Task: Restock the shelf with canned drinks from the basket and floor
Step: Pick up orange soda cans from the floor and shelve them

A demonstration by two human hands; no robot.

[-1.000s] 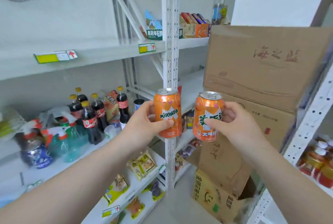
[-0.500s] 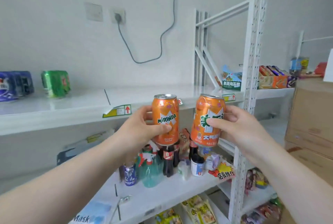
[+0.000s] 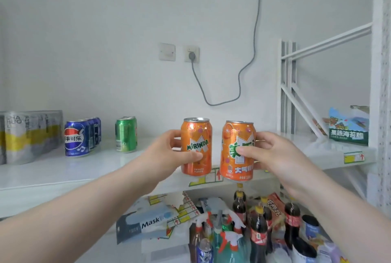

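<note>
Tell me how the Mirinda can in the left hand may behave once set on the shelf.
The Mirinda can is a smooth metal cylinder: probably rigid but dentable, somewhat slippery. Upright it should stand; on its side, likely roll.

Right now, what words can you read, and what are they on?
"MIRINDA" and "ORANGE FLAVOR": left can.
"Mask": box.
"事可乐": blue can.
"果蔬海苔": green box.
Right can: Chinese letters partly covered by the right hand.
Silver pack, shelf tags: too blurred.
</note>
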